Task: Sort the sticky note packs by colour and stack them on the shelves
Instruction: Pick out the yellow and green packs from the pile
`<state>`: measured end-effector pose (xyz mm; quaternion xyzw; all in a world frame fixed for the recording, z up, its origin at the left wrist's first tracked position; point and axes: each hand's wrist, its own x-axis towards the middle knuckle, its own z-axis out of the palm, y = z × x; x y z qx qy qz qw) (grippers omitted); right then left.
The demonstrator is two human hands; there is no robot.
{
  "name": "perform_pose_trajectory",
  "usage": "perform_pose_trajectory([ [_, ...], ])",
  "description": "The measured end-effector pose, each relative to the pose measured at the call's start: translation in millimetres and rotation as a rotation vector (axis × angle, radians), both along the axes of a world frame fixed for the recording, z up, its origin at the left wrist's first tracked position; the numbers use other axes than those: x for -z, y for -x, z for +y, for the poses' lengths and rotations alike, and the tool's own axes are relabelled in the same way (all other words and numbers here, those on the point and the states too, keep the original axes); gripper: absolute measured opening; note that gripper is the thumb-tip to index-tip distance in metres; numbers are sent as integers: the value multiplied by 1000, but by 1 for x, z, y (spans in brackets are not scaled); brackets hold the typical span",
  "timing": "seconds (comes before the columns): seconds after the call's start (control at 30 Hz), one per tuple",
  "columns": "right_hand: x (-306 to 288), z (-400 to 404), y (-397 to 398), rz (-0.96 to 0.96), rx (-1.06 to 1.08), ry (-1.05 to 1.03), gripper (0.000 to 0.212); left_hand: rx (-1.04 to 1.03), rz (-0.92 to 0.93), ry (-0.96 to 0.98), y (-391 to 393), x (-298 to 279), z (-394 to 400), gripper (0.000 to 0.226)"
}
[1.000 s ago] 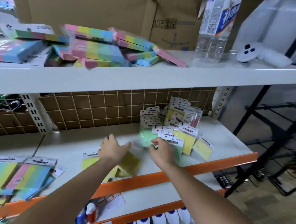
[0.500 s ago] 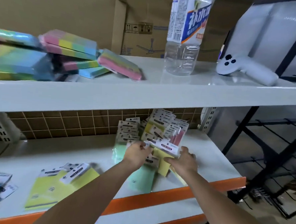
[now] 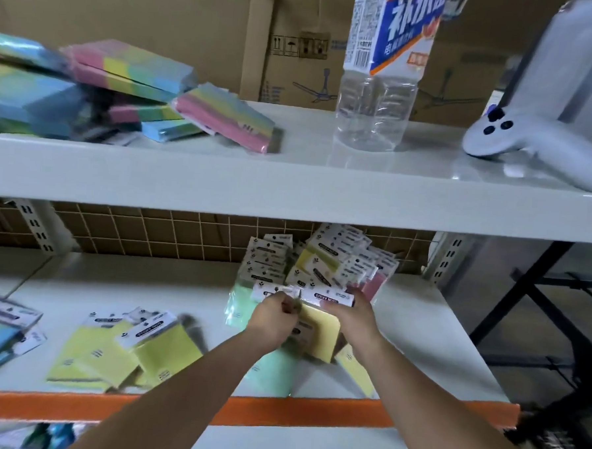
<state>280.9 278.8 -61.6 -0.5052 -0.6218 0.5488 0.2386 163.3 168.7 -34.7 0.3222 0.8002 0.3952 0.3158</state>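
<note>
Yellow pack [image 3: 318,332] between both hands

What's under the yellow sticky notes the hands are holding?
Under the yellow pack that the left hand and right hand hold lies a green pack, flat on the shelf, and another yellow pack. Whatever lies right beneath the hands is covered.

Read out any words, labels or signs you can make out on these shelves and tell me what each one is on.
"STICKY NOTES": header card of the yellow pack that the right hand holds.
Large white Chinese characters, first one "补": blue label of the water bottle; the rest is unclear.
Handling pictograms, no words: cardboard box.
Barcode and small print on the bottle: too small to read.
Other pack headers: too blurred to read.
</note>
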Motion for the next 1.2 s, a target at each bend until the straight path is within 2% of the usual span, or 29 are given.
perform_pose_trajectory([
  [0.07, -16, -8, 2, -18, 14, 9, 69, 10, -5, -2, -1, 0, -2, 25],
  [0.13, -19, -6, 1, -44, 34, 10, 62, 16, -2, 0, -2, -1, -3, 25],
  [0.3, -21, -9, 2, 9, 43, -30, 56, -4, -3, 2, -2, -5, -3, 26],
  [0.47, -30, -12, -1, 45, 148, -84, 51, -23, -50, -26, 1, -3, 1, 33],
  [0.57, -37, -12, -2, 40, 206, -160, 38, 7, -88, -30, 1, -2, 1, 33],
  [0.73, -52, -9, -5, 46, 274, -330, 11, 21, -179, -73, 0, -1, 1, 20],
  [0.9, -70, -2, -9, 36, 295, -394, 16, -6, -264, -136, 2, -5, -1, 22],
  [1.03, -71, -8, -6, 50, 265, -314, 11, -15, -384, -178, 5, -13, -4, 13],
  [1.07, -70, -11, -5, 60, 256, -286, 10, -4, -417, -183, 5, -15, -5, 17],
  [1.1, -69, -13, -4, 75, 246, -259, 8, 3, -458, -186, 6, -16, -6, 21],
  [1.2, -70, -22, 2, 99, 223, -198, 9, -4, -618, -243, 7, -18, -10, 14],
])
